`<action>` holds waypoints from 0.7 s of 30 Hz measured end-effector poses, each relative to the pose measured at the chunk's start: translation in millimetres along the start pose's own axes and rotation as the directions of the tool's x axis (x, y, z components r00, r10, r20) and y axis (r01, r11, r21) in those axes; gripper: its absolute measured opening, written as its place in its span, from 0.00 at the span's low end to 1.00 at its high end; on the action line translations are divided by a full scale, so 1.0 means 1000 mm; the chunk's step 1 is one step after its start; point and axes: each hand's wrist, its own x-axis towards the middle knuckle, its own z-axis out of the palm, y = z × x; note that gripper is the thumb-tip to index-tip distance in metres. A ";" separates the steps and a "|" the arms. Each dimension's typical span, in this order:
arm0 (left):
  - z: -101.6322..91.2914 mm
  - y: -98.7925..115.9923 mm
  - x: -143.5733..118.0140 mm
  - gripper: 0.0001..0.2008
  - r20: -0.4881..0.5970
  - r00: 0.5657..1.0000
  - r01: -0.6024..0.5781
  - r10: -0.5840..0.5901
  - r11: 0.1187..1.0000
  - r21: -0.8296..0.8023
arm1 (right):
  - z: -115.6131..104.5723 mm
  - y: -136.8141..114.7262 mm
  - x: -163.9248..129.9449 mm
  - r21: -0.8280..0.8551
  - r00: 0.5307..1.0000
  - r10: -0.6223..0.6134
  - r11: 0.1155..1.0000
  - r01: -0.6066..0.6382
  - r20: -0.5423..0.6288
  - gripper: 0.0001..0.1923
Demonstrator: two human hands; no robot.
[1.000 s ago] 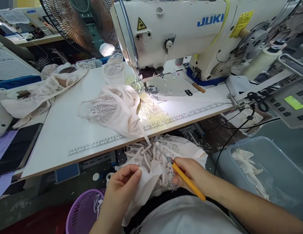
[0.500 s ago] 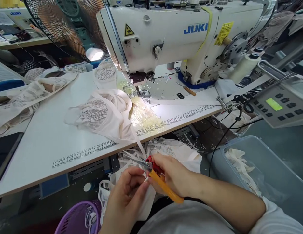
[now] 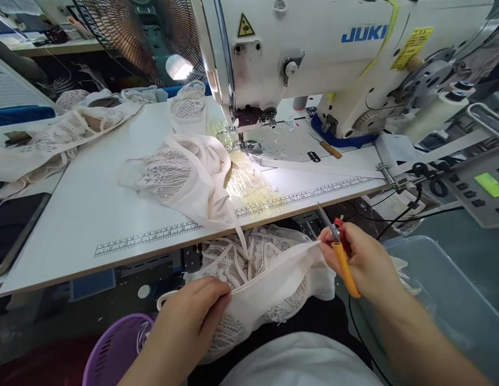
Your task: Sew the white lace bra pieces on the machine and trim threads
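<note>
My left hand [image 3: 193, 319] pinches one end of a cream fabric strip [image 3: 273, 276] on a lace garment [image 3: 249, 257] lying in my lap. My right hand [image 3: 364, 262] grips the other end of the strip together with yellow-handled thread snips [image 3: 341, 252], blades pointing up. The strip is stretched taut between both hands, below the front edge of the white sewing table [image 3: 112, 214]. Another lace garment [image 3: 180, 174] lies on the table beside the needle of the JUKI sewing machine [image 3: 333, 53].
A purple basket [image 3: 112, 354] stands at lower left and a clear bin [image 3: 446, 300] with fabric scraps at right. More lace pieces [image 3: 52, 139] pile at the table's left. A fan [image 3: 144, 32] stands behind; a control panel [image 3: 482, 187] is at right.
My hands have drawn apart: the right hand with the snips moved right and up, the left dropped lower, and the fabric strip now stretches between them.
</note>
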 end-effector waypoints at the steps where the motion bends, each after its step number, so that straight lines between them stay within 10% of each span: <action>1: 0.000 0.004 0.002 0.14 0.011 1.000 -0.027 0.027 1.000 0.011 | 0.002 -0.001 -0.001 -0.022 1.000 -0.004 1.000 0.003 -0.012 0.07; 4: 0.002 0.015 0.007 0.15 0.060 0.992 -0.115 0.111 0.992 0.052 | 0.016 -0.015 -0.006 0.078 0.989 -0.067 0.995 0.057 0.134 0.16; 9: 0.012 0.026 0.010 0.15 0.015 0.977 -0.214 0.214 0.976 0.040 | 0.046 -0.044 -0.010 0.210 0.790 -0.300 0.953 0.220 0.534 0.12; 15: 0.010 0.010 0.004 0.12 0.119 0.953 -0.290 0.278 0.952 0.100 | 0.050 -0.041 -0.010 0.199 0.766 -0.274 0.961 0.193 0.582 0.15; 21: -0.006 -0.029 -0.029 0.13 -0.086 0.987 -0.118 0.138 0.971 0.209 | 0.045 -0.033 -0.009 0.265 0.777 -0.267 0.955 0.134 0.571 0.14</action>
